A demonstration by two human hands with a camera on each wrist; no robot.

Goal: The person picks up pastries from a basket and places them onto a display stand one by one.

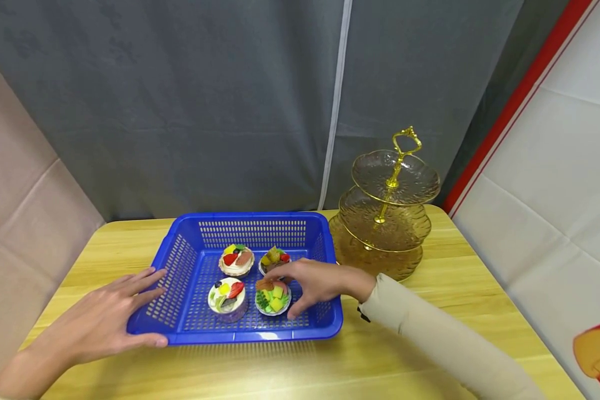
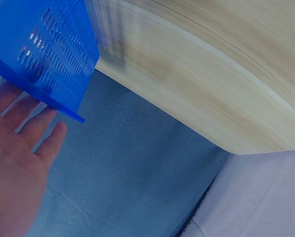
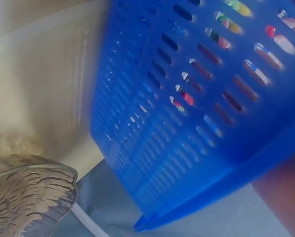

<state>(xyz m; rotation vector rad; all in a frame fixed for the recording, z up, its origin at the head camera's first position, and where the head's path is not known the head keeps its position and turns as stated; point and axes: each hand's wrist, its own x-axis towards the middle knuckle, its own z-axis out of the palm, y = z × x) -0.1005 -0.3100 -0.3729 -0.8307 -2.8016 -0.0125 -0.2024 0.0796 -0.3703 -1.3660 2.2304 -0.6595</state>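
Note:
A blue plastic basket (image 1: 195,337) with slotted walls holds several small fruit-topped cakes and tarts. My left hand (image 1: 112,308) rests at its left rim, fingers extended over the edge and thumb by the front corner. In the left wrist view the fingers (image 2: 36,123) lie straight against the rim. My right hand (image 1: 312,283) reaches over the right wall, thumb and fingers spread around a fruit tart (image 1: 274,300); firm contact is not plain. Nearby are a dark fruit tart (image 1: 272,258), a cream tart (image 1: 236,260) and a round fruit-topped cake (image 1: 228,300).
A three-tier glass cake stand (image 1: 385,222) with gold rims and a gold handle stands right of the basket, close to the right forearm. Both stand on a wooden table (image 1: 460,311). A grey curtain (image 1: 230,111) hangs behind, with pale walls at both sides.

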